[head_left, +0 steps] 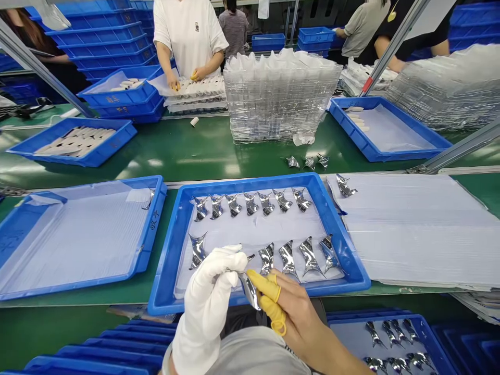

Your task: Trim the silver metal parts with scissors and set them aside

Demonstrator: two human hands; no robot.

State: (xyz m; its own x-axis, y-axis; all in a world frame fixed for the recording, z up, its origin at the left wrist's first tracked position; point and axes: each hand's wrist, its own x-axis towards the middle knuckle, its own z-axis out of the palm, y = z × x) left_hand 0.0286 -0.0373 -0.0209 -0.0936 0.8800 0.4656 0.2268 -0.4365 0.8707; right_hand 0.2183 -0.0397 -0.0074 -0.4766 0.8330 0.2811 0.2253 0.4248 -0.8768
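Observation:
My left hand (213, 286), in a white glove, is closed on a shiny curved chrome part (250, 291) above the front edge of the middle blue tray (164, 271). Yellow finger cots cover some fingers of my right hand (285, 302), which pinches the same part from the right. Behind my hands, more chrome parts lie on white paper in the tray, in a back row (250, 203) and a front row (308, 258). One of them (197, 250) lies at the tray's left, just beyond my glove.
Left stands a paper-lined blue tray (156, 229); right, a white paper stack (414, 229) bears one chrome part (345, 185). A lower tray (425, 333) holds more. Across the green bench (175, 151) are wrapped clear trays (281, 99) and a co-worker (191, 41).

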